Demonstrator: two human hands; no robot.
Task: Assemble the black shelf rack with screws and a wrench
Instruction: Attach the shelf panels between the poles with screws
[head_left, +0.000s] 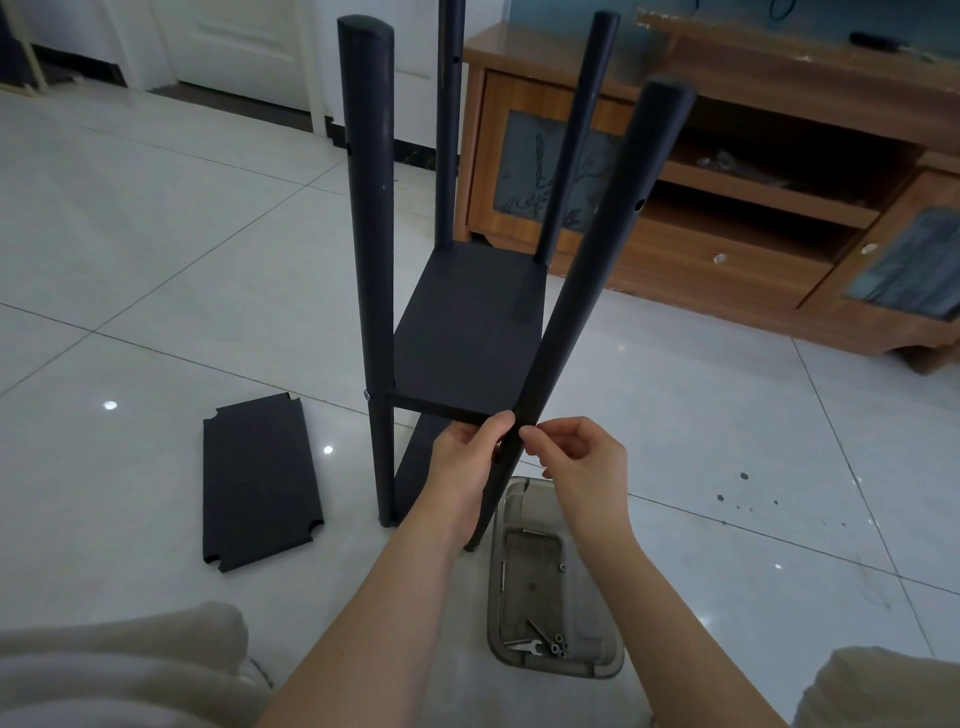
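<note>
**Both hands at the rack's near-right post**

I see the black shelf rack (467, 332) standing on the tiled floor (156, 260) straight ahead, with one board fitted between its four posts. My left hand (465, 457) grips the near-right post (576, 291) at the board's corner. My right hand (576, 462) pinches thumb and forefinger against the post's other side; I cannot tell whether they hold anything. A loose board (260, 480) lies flat to the left. A tray (535, 571) beside the post's foot holds a wrench (525, 647) and screws (557, 644).

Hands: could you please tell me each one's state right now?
Left hand: grips the leaning round black pole.
Right hand: fingertips pinched at that pole; holding what cannot be told.
</note>
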